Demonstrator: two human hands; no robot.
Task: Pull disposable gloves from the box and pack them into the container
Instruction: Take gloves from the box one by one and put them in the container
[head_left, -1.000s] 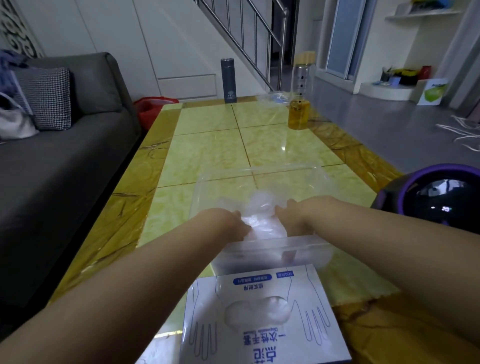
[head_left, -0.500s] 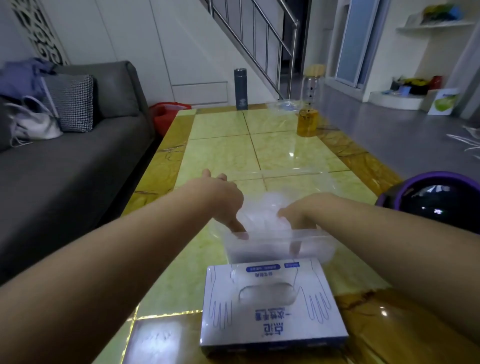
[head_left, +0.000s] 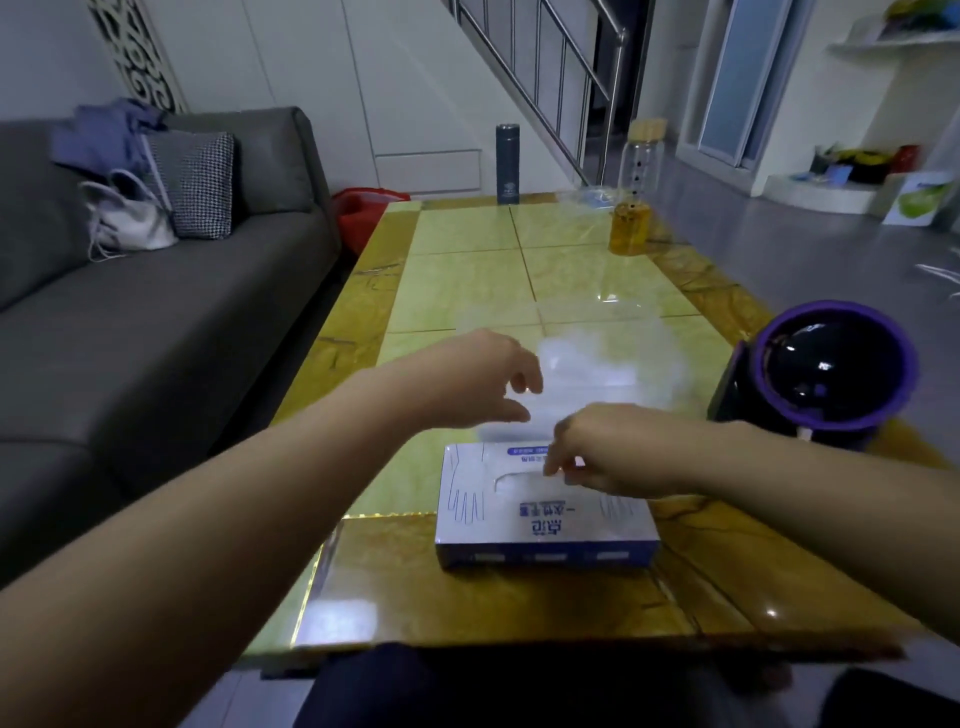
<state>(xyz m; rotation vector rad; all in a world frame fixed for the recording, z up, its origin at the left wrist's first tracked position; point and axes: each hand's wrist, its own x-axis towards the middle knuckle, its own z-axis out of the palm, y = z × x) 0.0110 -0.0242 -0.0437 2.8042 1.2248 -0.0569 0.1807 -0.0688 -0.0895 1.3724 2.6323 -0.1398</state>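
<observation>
I am watching the white and blue cardboard glove box, which lies flat on the glossy yellow-green tiled desk near its front edge. Its long axis runs left to right across my view, and the oval slot in its top lies along that axis. My right hand is over the right half of the box. Its fingers are curled down, with the tips at the slot's right end. Blur keeps me from telling whether they pinch a glove or only touch the opening. A pale film shows inside the slot, so I judge the box has gloves left in it.

The clear plastic container sits just beyond the box, on the far side from me. A heap of crumpled translucent disposable gloves fills it loosely. My left hand hovers over the container's near left corner with its fingers loosely bent and nothing held in them.

The right hand is nearer the slot, so the pull is its job: upward out of the slot, then forward into the container. The thin film may drag extra gloves out with it.
</observation>
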